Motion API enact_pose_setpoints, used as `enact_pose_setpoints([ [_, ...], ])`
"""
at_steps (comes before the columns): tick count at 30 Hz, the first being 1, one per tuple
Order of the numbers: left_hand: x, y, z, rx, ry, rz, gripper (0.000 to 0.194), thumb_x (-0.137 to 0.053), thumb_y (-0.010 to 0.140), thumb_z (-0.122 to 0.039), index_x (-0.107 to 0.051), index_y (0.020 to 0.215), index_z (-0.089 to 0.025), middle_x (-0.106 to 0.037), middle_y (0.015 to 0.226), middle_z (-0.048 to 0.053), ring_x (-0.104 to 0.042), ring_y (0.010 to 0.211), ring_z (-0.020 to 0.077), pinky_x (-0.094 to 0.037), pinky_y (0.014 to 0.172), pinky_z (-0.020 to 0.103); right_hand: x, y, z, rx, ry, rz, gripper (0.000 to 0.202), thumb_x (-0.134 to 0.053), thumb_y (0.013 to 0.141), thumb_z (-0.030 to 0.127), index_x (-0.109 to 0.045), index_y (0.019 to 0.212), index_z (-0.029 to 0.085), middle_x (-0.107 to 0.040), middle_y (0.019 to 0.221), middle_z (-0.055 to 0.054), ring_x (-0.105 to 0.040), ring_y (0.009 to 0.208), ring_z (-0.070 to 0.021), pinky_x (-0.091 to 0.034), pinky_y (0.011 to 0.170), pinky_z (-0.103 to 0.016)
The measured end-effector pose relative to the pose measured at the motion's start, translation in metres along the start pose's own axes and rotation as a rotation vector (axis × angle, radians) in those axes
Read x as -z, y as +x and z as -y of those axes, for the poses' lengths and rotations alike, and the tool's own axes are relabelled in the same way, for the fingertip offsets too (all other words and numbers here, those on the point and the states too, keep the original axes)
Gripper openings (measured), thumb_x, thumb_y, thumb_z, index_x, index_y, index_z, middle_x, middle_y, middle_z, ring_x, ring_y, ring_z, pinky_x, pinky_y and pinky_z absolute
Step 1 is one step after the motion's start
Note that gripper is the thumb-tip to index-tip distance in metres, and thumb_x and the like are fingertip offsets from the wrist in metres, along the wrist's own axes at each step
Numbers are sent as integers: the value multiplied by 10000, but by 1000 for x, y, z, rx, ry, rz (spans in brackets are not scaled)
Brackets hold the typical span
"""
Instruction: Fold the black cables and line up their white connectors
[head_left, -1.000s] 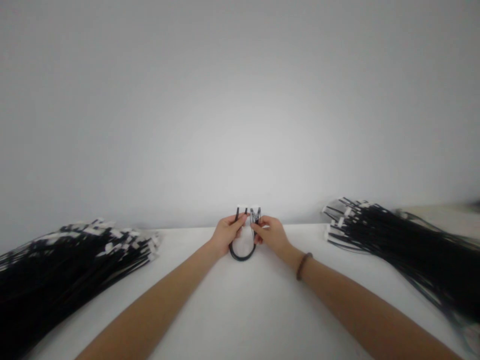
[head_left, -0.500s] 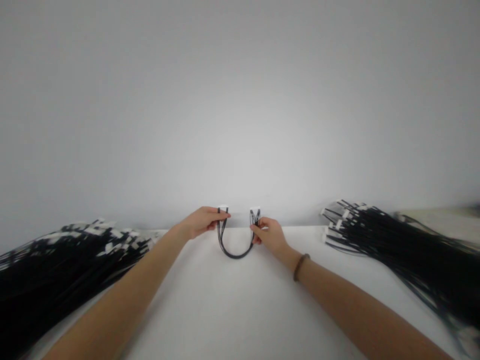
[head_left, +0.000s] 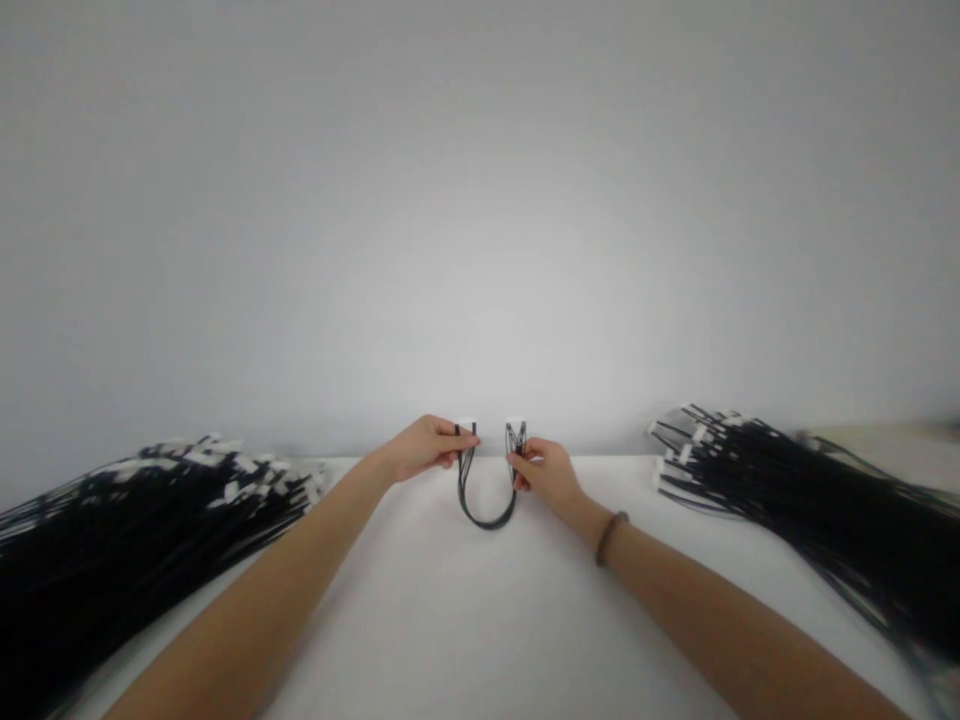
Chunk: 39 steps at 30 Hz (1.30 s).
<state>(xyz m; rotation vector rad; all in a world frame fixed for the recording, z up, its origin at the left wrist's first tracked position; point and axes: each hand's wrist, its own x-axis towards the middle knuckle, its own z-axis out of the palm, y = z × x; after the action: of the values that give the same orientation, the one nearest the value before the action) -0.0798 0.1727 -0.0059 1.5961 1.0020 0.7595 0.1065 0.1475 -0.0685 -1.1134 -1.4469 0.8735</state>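
Observation:
A black wire harness (head_left: 486, 524) hangs in a U shape between my hands, with a white connector at each end pointing up. My left hand (head_left: 431, 447) pinches the wires just below the left connector (head_left: 466, 421). On the other side, my right hand (head_left: 546, 468) grips the wires beneath the right connector (head_left: 516, 420), where the strands spread in a crossed pattern. The lower bend of the harness dangles in front of the white table; I cannot tell if it touches the surface.
A large pile of black harnesses (head_left: 135, 550) with white connectors lies at the left. Another bundle of harnesses (head_left: 810, 500) lies at the right. Behind the white table (head_left: 480, 640) rises a plain pale wall (head_left: 480, 200).
My left hand has come closer to my right, so the two connectors are nearer each other and the harness's U is narrower. Both hands still hold it.

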Motion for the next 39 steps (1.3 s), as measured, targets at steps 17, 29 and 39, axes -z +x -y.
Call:
enact_pose_setpoints([
  [17,-1,-1,-2,-29,-3,32,246,-663,545,-317,-630,667,-106,-497,544,17,-362,436,53,-268,389,190,2,0,0,4,-10,9,232,-544,637,368,-459,590,158,-513,447,18,-527,382,-115,-406,355,-192],
  [29,-3,-1,-1,-30,4,44,277,-664,540,-332,-631,688,-100,-506,566,21,-363,439,53,-259,391,193,1,-1,3,-24,11,3,232,-555,620,363,-452,576,161,-487,426,31,-520,377,-113,-406,350,-190],
  [39,-5,4,9,-11,17,54,274,-653,554,-333,-633,697,-101,-493,568,18,-367,450,50,-278,403,184,2,0,-3,8,-69,17,216,-539,639,356,-462,581,162,-504,437,25,-522,377,-114,-374,328,-176],
])
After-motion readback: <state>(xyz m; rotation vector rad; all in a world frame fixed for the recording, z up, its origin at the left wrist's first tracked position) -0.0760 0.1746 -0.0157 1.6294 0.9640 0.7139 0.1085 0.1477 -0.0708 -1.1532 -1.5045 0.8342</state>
